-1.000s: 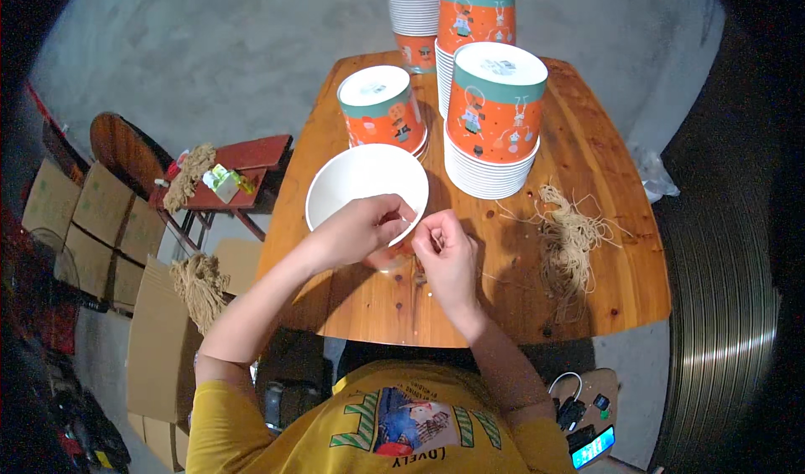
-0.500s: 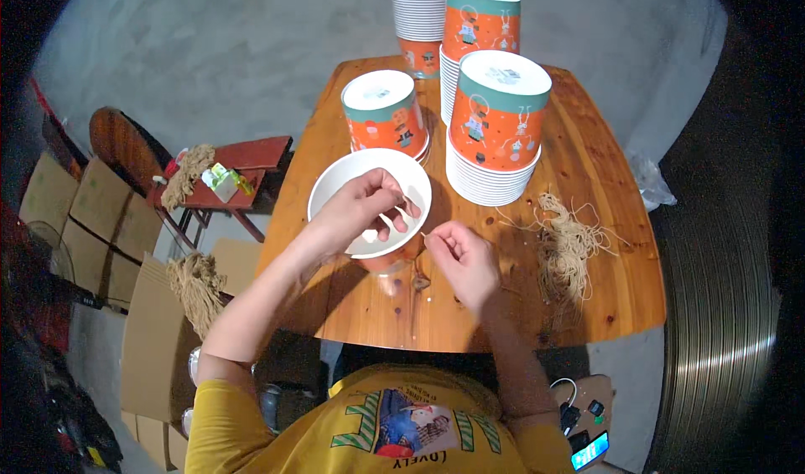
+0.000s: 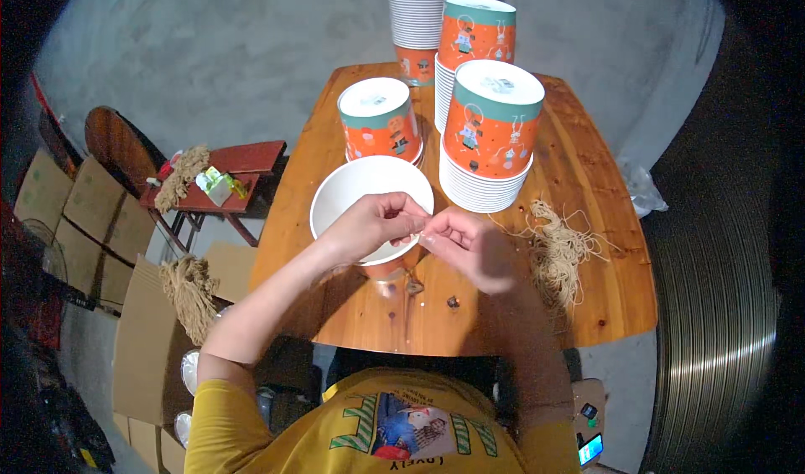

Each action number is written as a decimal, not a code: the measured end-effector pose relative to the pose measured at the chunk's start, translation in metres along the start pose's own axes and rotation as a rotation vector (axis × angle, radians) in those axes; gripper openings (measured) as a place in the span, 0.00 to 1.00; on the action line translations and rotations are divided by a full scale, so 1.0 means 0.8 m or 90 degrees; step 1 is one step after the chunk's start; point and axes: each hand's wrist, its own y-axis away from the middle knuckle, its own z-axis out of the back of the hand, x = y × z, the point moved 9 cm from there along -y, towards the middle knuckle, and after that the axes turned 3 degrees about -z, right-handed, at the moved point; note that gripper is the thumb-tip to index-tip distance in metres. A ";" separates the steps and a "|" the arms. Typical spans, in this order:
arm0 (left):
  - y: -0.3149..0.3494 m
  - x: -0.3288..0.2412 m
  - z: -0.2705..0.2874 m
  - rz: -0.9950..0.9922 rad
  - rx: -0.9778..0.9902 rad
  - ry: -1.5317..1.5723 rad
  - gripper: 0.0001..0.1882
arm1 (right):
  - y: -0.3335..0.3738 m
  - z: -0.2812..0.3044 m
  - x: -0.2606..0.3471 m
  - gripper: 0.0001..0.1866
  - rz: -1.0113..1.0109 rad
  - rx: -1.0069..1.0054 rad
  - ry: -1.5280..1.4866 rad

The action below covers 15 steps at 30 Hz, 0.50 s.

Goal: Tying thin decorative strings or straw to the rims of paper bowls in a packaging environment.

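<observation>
My left hand (image 3: 381, 225) is over the right side of an open white paper bucket (image 3: 337, 191), its fingers pinched together. My right hand (image 3: 470, 246) meets it at the bucket's right rim, thumb and forefinger also pinched. A tiny pale bit shows between the fingertips, too small to name. The bucket stands upright with its mouth up, and an orange side shows below its rim. To the right of my right hand lies a loose tangle of beige string (image 3: 555, 252).
Behind the bucket are upside-down orange and green paper buckets (image 3: 495, 130) in stacks, with a shorter stack (image 3: 377, 122) at left. They stand on a wooden table (image 3: 377, 323). Left of it are a red bench (image 3: 251, 157), cardboard boxes (image 3: 151, 348) and a bundle of string (image 3: 191, 298).
My right hand has moved up and left to meet my left hand. My left hand has lowered slightly toward the right rim, and its fingers have drawn together.
</observation>
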 end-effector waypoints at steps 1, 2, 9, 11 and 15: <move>0.000 -0.001 -0.002 0.001 0.005 -0.018 0.07 | -0.002 0.000 0.013 0.08 0.053 0.005 0.026; -0.002 0.000 -0.003 0.000 0.008 -0.017 0.07 | -0.002 0.001 0.025 0.08 0.105 0.009 0.054; -0.007 0.004 -0.011 -0.014 0.051 -0.056 0.09 | -0.030 0.010 0.014 0.06 0.013 0.046 -0.096; -0.009 0.006 -0.015 -0.008 0.069 -0.022 0.08 | -0.038 0.012 0.005 0.06 0.023 0.045 -0.121; -0.010 0.011 -0.020 0.013 0.103 0.066 0.07 | -0.033 0.013 0.007 0.07 0.033 0.017 -0.096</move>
